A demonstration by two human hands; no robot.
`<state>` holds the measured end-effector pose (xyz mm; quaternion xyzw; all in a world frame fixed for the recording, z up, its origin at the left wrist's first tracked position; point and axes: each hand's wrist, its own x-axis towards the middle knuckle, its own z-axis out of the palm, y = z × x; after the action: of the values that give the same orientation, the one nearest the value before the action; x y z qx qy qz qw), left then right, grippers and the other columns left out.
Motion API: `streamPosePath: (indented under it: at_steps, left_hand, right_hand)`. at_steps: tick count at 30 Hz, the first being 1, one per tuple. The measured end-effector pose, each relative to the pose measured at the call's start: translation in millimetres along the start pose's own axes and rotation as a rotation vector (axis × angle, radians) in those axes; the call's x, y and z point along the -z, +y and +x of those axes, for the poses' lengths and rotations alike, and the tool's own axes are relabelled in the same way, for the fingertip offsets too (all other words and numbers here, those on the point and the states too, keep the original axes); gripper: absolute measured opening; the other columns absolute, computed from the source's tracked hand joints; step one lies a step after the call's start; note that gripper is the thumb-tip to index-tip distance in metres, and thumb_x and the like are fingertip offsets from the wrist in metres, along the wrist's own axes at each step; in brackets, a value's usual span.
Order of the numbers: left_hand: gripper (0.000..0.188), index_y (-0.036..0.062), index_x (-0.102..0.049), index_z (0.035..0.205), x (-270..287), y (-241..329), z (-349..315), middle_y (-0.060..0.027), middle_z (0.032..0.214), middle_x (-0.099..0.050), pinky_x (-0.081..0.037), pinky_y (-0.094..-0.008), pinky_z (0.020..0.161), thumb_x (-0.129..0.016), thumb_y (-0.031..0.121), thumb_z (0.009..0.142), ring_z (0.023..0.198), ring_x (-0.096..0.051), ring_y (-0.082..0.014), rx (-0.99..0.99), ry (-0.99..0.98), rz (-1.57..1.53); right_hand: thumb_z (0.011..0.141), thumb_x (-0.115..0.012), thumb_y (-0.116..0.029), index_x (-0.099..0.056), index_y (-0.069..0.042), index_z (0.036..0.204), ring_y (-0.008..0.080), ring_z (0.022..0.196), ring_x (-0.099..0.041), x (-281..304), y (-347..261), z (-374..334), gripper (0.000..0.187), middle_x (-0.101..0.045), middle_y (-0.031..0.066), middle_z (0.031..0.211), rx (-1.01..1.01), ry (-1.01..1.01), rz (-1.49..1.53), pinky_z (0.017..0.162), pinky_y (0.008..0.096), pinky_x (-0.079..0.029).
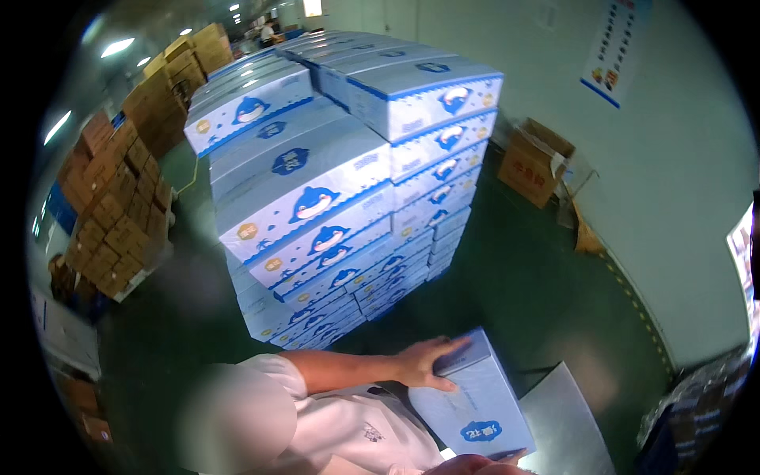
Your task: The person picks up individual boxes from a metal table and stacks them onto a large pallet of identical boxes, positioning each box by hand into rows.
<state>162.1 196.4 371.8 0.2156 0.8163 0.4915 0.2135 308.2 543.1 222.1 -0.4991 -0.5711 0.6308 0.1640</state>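
Observation:
A light-blue carton [475, 396] with a dark-blue oval label is tilted in front of my body, at the lower right. My left hand [431, 364] grips its far end, thumb on the broad face and fingers over the end. At the carton's near end, my right hand [483, 465] is partly cut off by the lower edge, with fingertips under the corner. Just ahead stands a tall stack of similar cartons [309, 206] with blue whale pictures, one top carton row set back from the near ones.
Right of the held carton is a grey metal surface [566, 423]. An opened brown box [534, 162] stands by the wall. Brown boxes [119, 214] are piled at left on a pallet. Plastic-wrapped goods [697, 412] lie at lower right. A distant person [269, 33] is at the back.

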Motion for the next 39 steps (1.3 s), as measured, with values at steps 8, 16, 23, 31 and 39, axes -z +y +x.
streamPosePath:
  at_steps: [8,16,23,31,39]
  left_hand:
    - [0.115,-0.0064,-0.022,0.149,164.1,30.0,-164.3,-0.0259,0.147,-0.034,-0.028,-0.0427,0.112,-0.086,0.034,0.063,0.133,-0.041,-0.0360,-0.479,0.704,-0.040]
    - [0.087,-0.0068,-0.024,0.147,246.0,-66.6,-353.3,-0.0259,0.143,-0.040,-0.039,-0.0532,0.106,-0.068,0.023,0.079,0.134,-0.039,-0.0393,-0.815,1.288,-0.367]
    - [0.073,-0.0026,-0.040,0.140,363.0,-16.0,-322.8,-0.0219,0.140,-0.046,-0.035,-0.0417,0.108,-0.071,0.033,0.085,0.129,-0.045,-0.0338,0.053,1.963,0.723]
    - [0.073,0.0119,-0.044,0.142,394.7,16.2,-227.6,-0.0189,0.140,-0.040,-0.026,-0.0549,0.112,-0.075,0.034,0.079,0.136,-0.033,-0.0402,0.187,1.332,1.391]
    - [0.101,0.0269,-0.029,0.152,479.8,-39.9,-151.5,-0.0162,0.144,-0.039,-0.026,-0.0508,0.110,-0.078,0.053,0.068,0.134,-0.037,-0.0316,0.307,1.144,1.654]
  right_hand:
    - [0.097,-0.048,-0.041,-0.030,0.005,0.143,0.0286,0.124,-0.047,-163.7,-146.4,-76.3,0.067,-0.042,0.0206,0.139,0.635,-0.348,0.348,0.103,0.0414,-0.038]
    - [0.091,-0.059,-0.035,-0.043,0.008,0.129,0.0235,0.104,-0.054,-360.5,-309.1,-286.1,0.060,-0.053,0.0156,0.118,1.262,-0.870,0.533,0.090,0.0385,-0.045]
    - [0.084,-0.070,-0.040,-0.051,0.004,0.126,0.0426,0.108,-0.056,-568.3,-334.9,-409.4,0.064,-0.057,0.0277,0.117,1.703,-0.919,-0.097,0.091,0.0442,-0.047]
    - [0.083,-0.070,-0.026,-0.053,0.000,0.120,0.0397,0.111,-0.052,-500.3,-220.7,-390.5,0.048,-0.052,0.0219,0.123,2.111,-1.160,-0.082,0.094,0.0476,-0.043]
    - [0.084,-0.069,-0.021,-0.056,-0.001,0.115,0.0395,0.107,-0.056,-432.7,-187.3,-283.7,0.039,-0.056,0.0208,0.120,1.884,-1.071,-0.314,0.091,0.0471,-0.046]
